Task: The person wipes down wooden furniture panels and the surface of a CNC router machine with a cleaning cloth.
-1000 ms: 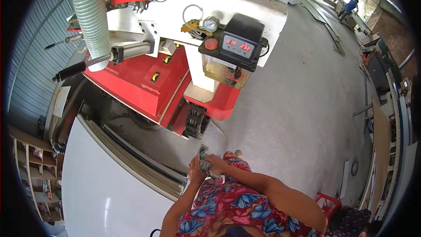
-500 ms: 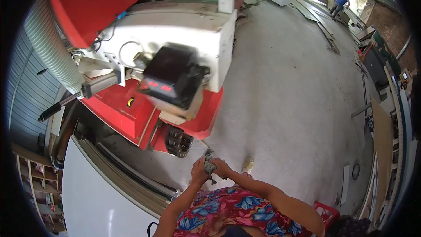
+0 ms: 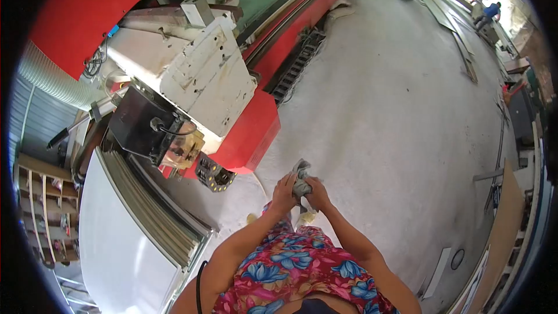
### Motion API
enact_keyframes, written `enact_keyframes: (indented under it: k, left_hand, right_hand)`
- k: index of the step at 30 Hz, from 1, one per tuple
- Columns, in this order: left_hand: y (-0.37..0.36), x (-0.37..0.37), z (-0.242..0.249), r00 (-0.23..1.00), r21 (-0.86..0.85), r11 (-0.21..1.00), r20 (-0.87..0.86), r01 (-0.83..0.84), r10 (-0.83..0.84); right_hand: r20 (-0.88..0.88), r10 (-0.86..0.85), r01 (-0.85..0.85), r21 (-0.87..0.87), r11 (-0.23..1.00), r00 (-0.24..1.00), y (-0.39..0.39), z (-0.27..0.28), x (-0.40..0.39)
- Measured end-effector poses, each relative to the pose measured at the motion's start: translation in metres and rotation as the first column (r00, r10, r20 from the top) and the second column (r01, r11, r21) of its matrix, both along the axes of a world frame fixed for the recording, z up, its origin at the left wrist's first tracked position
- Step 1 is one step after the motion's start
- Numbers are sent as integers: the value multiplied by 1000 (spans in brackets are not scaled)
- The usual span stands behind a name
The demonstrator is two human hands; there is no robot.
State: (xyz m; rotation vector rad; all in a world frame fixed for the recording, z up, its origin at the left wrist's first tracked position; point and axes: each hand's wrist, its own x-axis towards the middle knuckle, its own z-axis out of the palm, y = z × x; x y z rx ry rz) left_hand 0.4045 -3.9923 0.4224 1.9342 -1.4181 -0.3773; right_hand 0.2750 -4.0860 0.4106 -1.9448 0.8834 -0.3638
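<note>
A crumpled grey-green rag (image 3: 301,186) is bunched between my two hands, in front of my body. My left hand (image 3: 283,193) is closed around its left side. On the other side my right hand (image 3: 318,193) grips it with bent fingers. Part of the cloth sticks out above the hands and a loose end hangs below. The fingertips are partly hidden in the folds. Ahead and to the left stands a red and white machine (image 3: 206,81) with a black box (image 3: 139,125) on its near end, apart from my hands.
A stack of large boards (image 3: 125,221) lies at the lower left, by a shelf (image 3: 49,209). Along the machine's side runs a black cable chain (image 3: 296,70). Boards (image 3: 494,238) lean at the right. A person in blue (image 3: 489,14) bends over far off.
My view has turned and moved forward along the machine, so more of its long red side shows. Both hands keep hold of the rag, now higher and further right in view.
</note>
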Motion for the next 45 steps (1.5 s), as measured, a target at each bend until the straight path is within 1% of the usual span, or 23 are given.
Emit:
enact_keyframes:
  k: [3, 7, 9, 10, 11, 12, 13, 14, 16, 17, 20, 22, 23, 25, 28, 29, 32, 34, 38, 41, 42, 44, 45]
  left_hand:
    - [-12, 4, 0, 998, 1, 998, -10, -60, 60]
    - [-20, 11, -5, 988, 92, 984, 4, -153, 154]
    - [-24, 16, -16, 982, 96, 977, 18, -189, 189]
    - [-27, 19, -18, 979, 93, 974, 25, -205, 203]
    - [-31, 22, -17, 978, 51, 977, 48, -206, 204]
    - [-37, 29, -19, 977, 57, 976, 47, -210, 207]
    - [-43, 33, -22, 975, 63, 974, 38, -220, 218]
    - [-44, 32, -26, 973, 85, 969, 21, -233, 232]
    - [-59, 33, -23, 967, 84, 964, -10, -254, 255]
    - [-66, 34, -24, 964, 86, 961, -24, -263, 266]
    - [-92, 47, -19, 970, 96, 969, -59, -229, 236]
    - [-113, 53, -11, 971, 128, 968, -77, -214, 225]
    - [-121, 55, -8, 969, 129, 966, -73, -225, 236]
    - [-139, 61, -1, 964, 125, 960, -59, -250, 259]
    - [-163, 64, 9, 930, 87, 941, -147, -327, 337]
    - [-172, 62, 10, 919, 101, 933, -165, -347, 359]
    - [-201, 59, 9, 879, 168, 901, -210, -399, 429]
    - [-227, 55, 6, 853, 236, 878, -232, -417, 467]
    - [-298, 41, -1, 831, 288, 849, -224, -443, 510]
    - [-363, 25, 3, 814, 297, 835, -232, -463, 533]
    - [-384, 22, 6, 814, 280, 840, -236, -466, 530]
    - [-423, 14, 10, 814, 244, 848, -253, -470, 523]
    - [-440, 10, 11, 806, 223, 849, -270, -480, 526]
  right_hand:
    - [62, 58, -54, -64, 996, 996, -14, 11, 8]
    - [35, 167, -166, -16, 986, 985, -36, -1, 26]
    - [21, 218, -218, 12, 976, 976, -45, -2, 35]
    - [-2, 225, -225, 13, 974, 974, -49, -8, 39]
    - [-25, 229, -228, 12, 974, 973, -50, -20, 42]
    - [-50, 232, -232, 6, 973, 971, -55, -32, 47]
    - [-23, 245, -246, -27, 969, 969, -60, -39, 51]
    - [-6, 259, -259, -5, 966, 966, -66, -47, 50]
    - [38, 282, -284, 35, 958, 959, -84, -34, 58]
    - [-7, 288, -287, 54, 956, 958, -94, -30, 62]
    - [-27, 322, -321, 32, 947, 946, -125, -13, 72]
    - [-1, 289, -289, 38, 957, 957, -145, -25, 75]
    - [14, 275, -275, 45, 960, 961, -151, -30, 76]
    - [10, 227, -227, 70, 971, 974, -163, -18, 81]
    - [-2, 205, -205, 62, 977, 979, -189, -20, 88]
    - [-9, 209, -208, 56, 976, 978, -199, -24, 87]
    - [-23, 244, -239, 121, 963, 970, -234, -16, 89]
    - [-40, 288, -283, 94, 955, 957, -264, -22, 90]
    - [-34, 342, -339, 63, 939, 939, -343, -23, 81]
    - [-92, 452, -433, 169, 885, 887, -419, -54, 68]
    - [-71, 465, -425, 300, 854, 883, -441, -51, 63]
    - [-38, 484, -389, 542, 745, 874, -480, 4, 56]
    - [146, 416, -380, 736, 560, 897, -491, 49, 52]
